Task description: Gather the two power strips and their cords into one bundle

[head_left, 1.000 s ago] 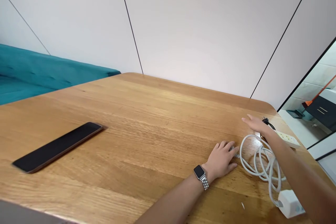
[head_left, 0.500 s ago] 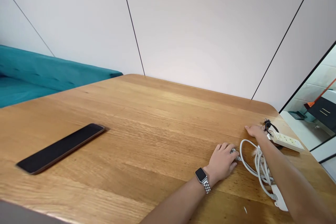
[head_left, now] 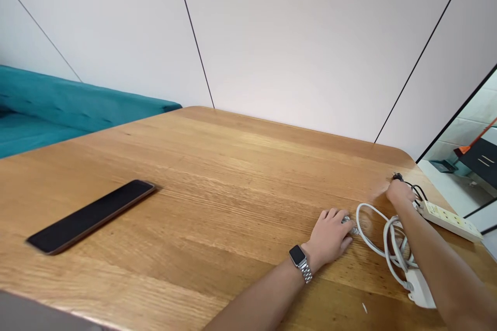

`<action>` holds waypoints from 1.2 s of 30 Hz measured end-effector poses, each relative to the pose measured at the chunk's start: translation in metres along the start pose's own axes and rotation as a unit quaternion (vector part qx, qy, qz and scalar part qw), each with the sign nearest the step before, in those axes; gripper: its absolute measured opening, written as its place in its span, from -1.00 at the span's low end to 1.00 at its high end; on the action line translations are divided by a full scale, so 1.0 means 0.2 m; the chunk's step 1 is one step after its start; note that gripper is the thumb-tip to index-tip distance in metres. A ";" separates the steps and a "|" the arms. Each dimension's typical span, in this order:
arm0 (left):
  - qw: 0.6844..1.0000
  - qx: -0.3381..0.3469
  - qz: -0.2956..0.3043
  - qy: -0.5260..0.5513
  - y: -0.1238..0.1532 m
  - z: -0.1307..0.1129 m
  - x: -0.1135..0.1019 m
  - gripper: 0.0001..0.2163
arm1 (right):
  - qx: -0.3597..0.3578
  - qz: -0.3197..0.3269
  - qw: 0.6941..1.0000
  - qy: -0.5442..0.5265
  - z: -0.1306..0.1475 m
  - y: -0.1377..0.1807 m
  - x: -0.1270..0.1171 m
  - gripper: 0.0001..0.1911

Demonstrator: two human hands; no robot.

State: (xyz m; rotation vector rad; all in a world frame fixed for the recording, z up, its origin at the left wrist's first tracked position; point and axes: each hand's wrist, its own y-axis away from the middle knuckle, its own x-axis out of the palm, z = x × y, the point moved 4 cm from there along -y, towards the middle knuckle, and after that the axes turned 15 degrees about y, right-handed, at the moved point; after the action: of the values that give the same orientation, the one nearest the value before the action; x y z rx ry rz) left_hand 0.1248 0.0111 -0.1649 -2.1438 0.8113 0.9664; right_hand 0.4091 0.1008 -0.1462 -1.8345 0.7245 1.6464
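Observation:
My left hand (head_left: 329,238), with a metal watch on the wrist, lies on the wooden table (head_left: 217,176) with its fingers over the end of a coiled white cable (head_left: 378,240). The cable runs to a white charger block (head_left: 421,287) near the front edge. My right hand (head_left: 399,191) is curled around the black plug and cord (head_left: 411,186) at the near end of a white power strip (head_left: 450,214), which lies at the table's right edge.
A dark phone (head_left: 91,215) lies face up on the left part of the table. A teal sofa (head_left: 58,108) stands behind the table on the left. White wall panels rise behind. A glass partition is at the right.
My right hand reached from above the cable to the power strip's end and closed there. The strip has slid to the right. My left hand has stayed on the cable end.

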 end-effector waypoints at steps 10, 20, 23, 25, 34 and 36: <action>1.000 -0.013 0.006 0.009 -0.01 0.00 -0.01 -0.73 | -0.025 0.104 0.960 -0.261 -0.18 -0.03 -0.01 -0.70; 1.000 -0.009 0.003 0.007 0.00 0.00 -0.01 -0.71 | -0.055 0.152 0.933 -0.322 -0.17 -0.05 -0.04 -0.60; 1.000 -0.012 0.002 0.007 0.00 0.01 -0.01 -0.71 | -0.084 0.139 0.956 -0.243 -0.15 -0.06 -0.05 -0.49; 1.000 -0.012 0.003 0.006 0.00 0.00 -0.01 -0.72 | -0.118 0.085 0.982 -0.118 -0.15 -0.07 -0.08 -0.41; 1.000 -0.009 0.004 0.006 0.00 0.00 -0.01 -0.72 | -0.142 0.035 0.987 0.068 -0.22 -0.12 -0.15 -0.58; 1.000 -0.011 0.005 0.006 0.00 0.00 -0.01 -0.72 | -0.162 0.059 0.983 0.070 -0.23 -0.13 -0.16 -0.59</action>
State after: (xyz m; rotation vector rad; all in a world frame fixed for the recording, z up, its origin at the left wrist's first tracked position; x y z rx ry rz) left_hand 0.1240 0.0125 -0.1628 -2.1683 0.8216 0.9741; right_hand 0.4560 0.0865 -0.1090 -2.1894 0.6643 1.8112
